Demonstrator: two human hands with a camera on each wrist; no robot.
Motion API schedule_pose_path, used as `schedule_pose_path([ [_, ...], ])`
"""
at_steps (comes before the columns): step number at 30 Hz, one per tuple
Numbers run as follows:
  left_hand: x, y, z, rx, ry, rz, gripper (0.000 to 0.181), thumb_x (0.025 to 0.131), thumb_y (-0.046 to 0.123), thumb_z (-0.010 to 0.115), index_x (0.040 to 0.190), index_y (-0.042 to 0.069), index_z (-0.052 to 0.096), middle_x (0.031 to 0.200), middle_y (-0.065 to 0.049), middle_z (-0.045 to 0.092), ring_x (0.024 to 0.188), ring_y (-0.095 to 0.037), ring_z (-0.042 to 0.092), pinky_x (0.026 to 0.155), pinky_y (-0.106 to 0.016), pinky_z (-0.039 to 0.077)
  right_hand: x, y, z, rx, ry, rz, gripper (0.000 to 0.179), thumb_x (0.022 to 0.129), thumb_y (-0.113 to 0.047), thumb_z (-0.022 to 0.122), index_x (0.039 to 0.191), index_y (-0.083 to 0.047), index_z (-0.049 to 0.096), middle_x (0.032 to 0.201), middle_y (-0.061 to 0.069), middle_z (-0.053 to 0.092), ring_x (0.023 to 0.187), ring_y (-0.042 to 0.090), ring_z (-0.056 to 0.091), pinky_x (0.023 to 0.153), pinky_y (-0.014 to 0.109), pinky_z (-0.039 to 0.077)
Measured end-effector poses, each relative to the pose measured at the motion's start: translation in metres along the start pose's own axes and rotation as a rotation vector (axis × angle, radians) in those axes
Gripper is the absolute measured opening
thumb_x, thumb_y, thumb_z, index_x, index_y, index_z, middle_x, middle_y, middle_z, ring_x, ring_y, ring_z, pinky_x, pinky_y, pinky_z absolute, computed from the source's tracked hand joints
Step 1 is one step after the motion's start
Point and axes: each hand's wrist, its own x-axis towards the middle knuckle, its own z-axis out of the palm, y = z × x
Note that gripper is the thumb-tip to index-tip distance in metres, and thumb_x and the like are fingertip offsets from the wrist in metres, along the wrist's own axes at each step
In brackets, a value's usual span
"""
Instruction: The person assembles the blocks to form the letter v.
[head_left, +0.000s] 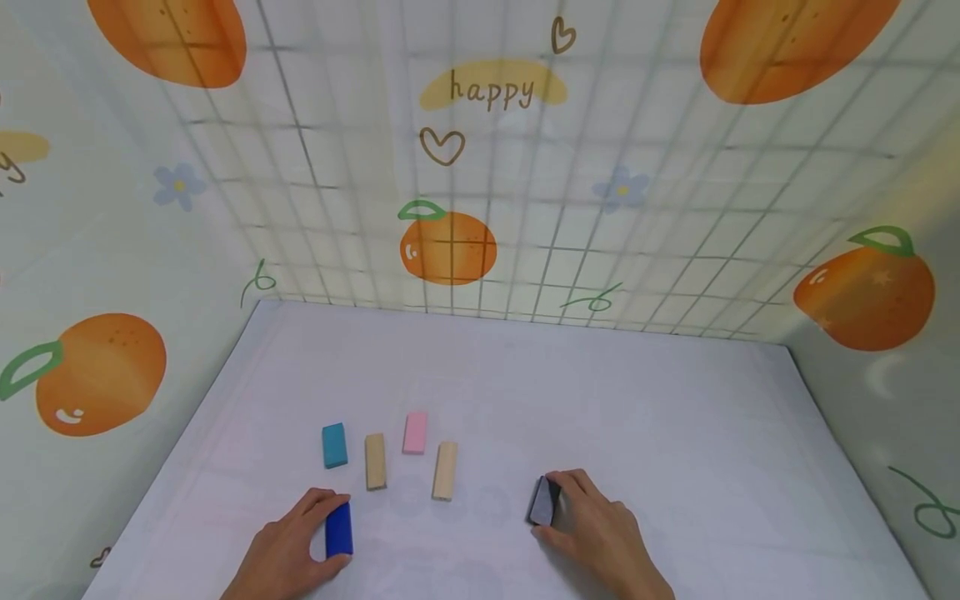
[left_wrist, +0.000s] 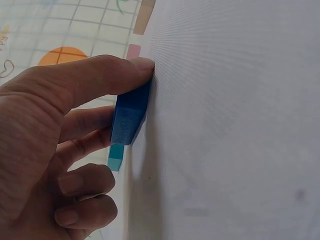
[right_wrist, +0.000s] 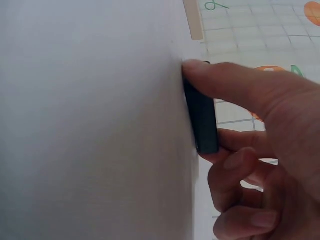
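Note:
A blue block [head_left: 339, 531] is pinched end to end between the thumb and a finger of my left hand [head_left: 288, 546], low at the table's front left. In the left wrist view the same blue block [left_wrist: 131, 114] shows its side face close against the white surface. My right hand [head_left: 600, 527] pinches a dark grey, nearly black block [head_left: 543, 502] by its two ends, right of the middle. The right wrist view shows this dark block [right_wrist: 201, 119] on edge, the thumb on its nearer end, the other fingers curled behind.
Beyond my left hand lie a teal block [head_left: 334, 446], a pink block [head_left: 415, 432] and two plain wooden blocks, one [head_left: 376, 462] left of the other [head_left: 445, 471]. The white table [head_left: 675, 417] meets a grid-backed curtain [head_left: 517, 167] printed with oranges at the back.

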Motion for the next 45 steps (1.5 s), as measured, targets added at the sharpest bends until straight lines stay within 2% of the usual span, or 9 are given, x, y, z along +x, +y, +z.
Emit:
schedule_pose_path([
  [13, -0.0002, 0.0019, -0.0002, 0.01, -0.004, -0.022, 0.074, 0.071, 0.048, 0.089, 0.135, 0.02, 0.063, 0.136, -0.003, 0.057, 0.104, -0.024, 0.064, 0.087, -0.056, 0.056, 0.0002, -0.0011, -0.0002, -0.008, -0.003, -0.003, 0.067, 0.072, -0.046, 0.089, 0.128, -0.019, 0.064, 0.122, -0.006, 0.059, 0.063, 0.007, 0.046, 0.05, 0.03, 0.041],
  [24, -0.0003, 0.0004, 0.0016, 0.007, -0.015, -0.039, 0.076, 0.07, 0.049, 0.09, 0.135, 0.021, 0.063, 0.136, -0.003, 0.057, 0.104, -0.026, 0.064, 0.087, -0.052, 0.056, -0.001, -0.0044, -0.002, -0.009, -0.086, 0.053, 0.076, 0.071, -0.054, 0.087, 0.135, -0.023, 0.06, 0.127, -0.006, 0.055, 0.055, 0.013, 0.044, 0.049, 0.033, 0.04],
  [34, 0.0002, 0.0018, 0.0008, 0.009, -0.005, -0.028, 0.075, 0.07, 0.048, 0.09, 0.135, 0.021, 0.063, 0.135, -0.003, 0.057, 0.104, -0.026, 0.064, 0.087, -0.051, 0.057, -0.0021, -0.0034, -0.0037, -0.007, -0.053, 0.029, 0.069, 0.072, -0.049, 0.088, 0.129, -0.023, 0.061, 0.122, -0.01, 0.055, 0.059, 0.01, 0.05, 0.051, 0.034, 0.043],
  [45, 0.0022, 0.0007, 0.005, 0.024, -0.024, -0.064, 0.078, 0.069, 0.051, 0.09, 0.136, 0.023, 0.062, 0.136, -0.002, 0.056, 0.103, -0.025, 0.064, 0.087, -0.055, 0.055, -0.0021, -0.0022, -0.0011, -0.028, -0.027, 0.025, 0.064, 0.071, -0.046, 0.089, 0.126, -0.025, 0.062, 0.12, -0.012, 0.056, 0.061, 0.008, 0.052, 0.051, 0.035, 0.044],
])
